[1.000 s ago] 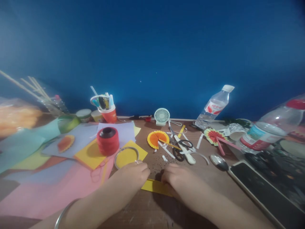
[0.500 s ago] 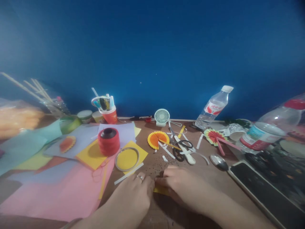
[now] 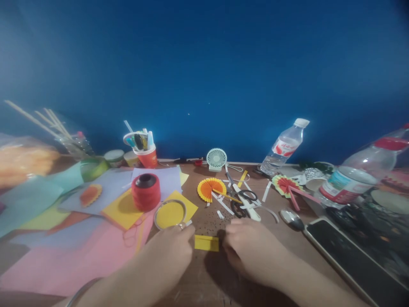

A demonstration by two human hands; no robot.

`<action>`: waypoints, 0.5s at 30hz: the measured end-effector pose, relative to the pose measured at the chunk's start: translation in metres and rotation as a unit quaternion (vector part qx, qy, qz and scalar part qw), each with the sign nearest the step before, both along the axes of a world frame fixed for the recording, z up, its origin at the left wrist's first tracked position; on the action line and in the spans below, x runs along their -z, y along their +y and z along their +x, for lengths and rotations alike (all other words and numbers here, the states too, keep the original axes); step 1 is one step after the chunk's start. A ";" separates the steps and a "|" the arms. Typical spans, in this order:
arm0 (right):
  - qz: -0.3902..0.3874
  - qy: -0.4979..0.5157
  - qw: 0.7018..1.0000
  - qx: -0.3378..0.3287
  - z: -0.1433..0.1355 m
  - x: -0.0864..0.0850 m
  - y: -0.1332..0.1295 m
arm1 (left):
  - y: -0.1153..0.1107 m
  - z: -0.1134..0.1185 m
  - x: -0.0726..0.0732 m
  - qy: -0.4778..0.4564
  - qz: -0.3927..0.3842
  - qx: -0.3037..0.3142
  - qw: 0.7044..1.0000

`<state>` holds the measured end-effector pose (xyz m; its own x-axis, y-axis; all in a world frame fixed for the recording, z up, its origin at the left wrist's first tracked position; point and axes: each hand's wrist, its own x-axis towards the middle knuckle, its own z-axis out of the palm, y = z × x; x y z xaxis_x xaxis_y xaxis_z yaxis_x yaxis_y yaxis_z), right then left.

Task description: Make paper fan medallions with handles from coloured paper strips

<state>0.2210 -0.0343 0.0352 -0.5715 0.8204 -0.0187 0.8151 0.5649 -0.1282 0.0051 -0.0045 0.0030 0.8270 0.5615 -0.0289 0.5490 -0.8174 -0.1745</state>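
A small folded yellow paper strip (image 3: 206, 243) lies between my hands on the brown table (image 3: 204, 277). My left hand (image 3: 177, 245), with a ring on one finger, is at the strip's left end, its fingers curled together. At the right end is my right hand (image 3: 244, 243), its fingers also bent and pressed together. Both hands appear to pinch the strip's ends, though the fingertips are hidden. Beyond them, an orange and yellow pleated paper fan (image 3: 211, 190) lies near black-handled scissors (image 3: 238, 209) and white paper scraps (image 3: 220, 214).
Left are a red thread spool (image 3: 145, 194), a ring of tape (image 3: 170, 214) on yellow paper and coloured sheets (image 3: 64, 264). Right are a spoon (image 3: 292, 219), a phone (image 3: 351, 260) and a tilted bottle (image 3: 286, 147). A small fan (image 3: 216, 159) stands by the wall.
My hands have moved apart, the left one leftward and the right one slightly rightward. More of the yellow strip now shows between them.
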 end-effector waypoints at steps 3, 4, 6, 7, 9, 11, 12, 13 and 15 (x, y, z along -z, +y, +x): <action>0.018 0.064 0.998 0.019 -0.009 0.008 -0.001 | -0.011 0.012 -0.006 0.010 -0.008 -0.001 1.000; 0.022 0.070 0.997 0.016 -0.011 0.012 0.000 | -0.014 0.015 -0.008 0.014 -0.010 0.006 1.000; 0.030 0.059 0.998 0.009 -0.014 0.018 0.001 | -0.018 0.019 -0.011 0.021 -0.018 0.011 1.000; 0.036 0.051 0.998 0.011 -0.015 0.021 0.001 | -0.019 0.020 -0.012 0.021 -0.021 0.005 1.000; 0.046 0.040 0.998 0.022 -0.015 0.024 0.002 | -0.018 0.017 -0.012 0.024 -0.022 -0.017 0.999; 0.049 0.038 0.997 0.034 -0.013 0.023 0.003 | -0.017 0.011 -0.010 0.036 -0.015 -0.041 0.998; 0.047 0.038 0.997 0.042 -0.011 0.021 0.003 | -0.016 0.008 -0.009 0.043 -0.012 -0.045 0.998; 0.042 0.036 0.997 0.049 -0.010 0.018 0.003 | -0.015 0.006 -0.008 0.047 -0.011 -0.049 0.998; 0.023 0.026 0.998 0.057 -0.006 0.013 0.003 | -0.012 0.003 -0.008 0.046 -0.021 -0.052 0.997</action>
<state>0.2155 -0.0310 0.0217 -0.4740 0.8792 0.0480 0.8670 0.4755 -0.1487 0.0079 -0.0165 0.0108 0.7570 0.6409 -0.1272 0.6144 -0.7645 -0.1951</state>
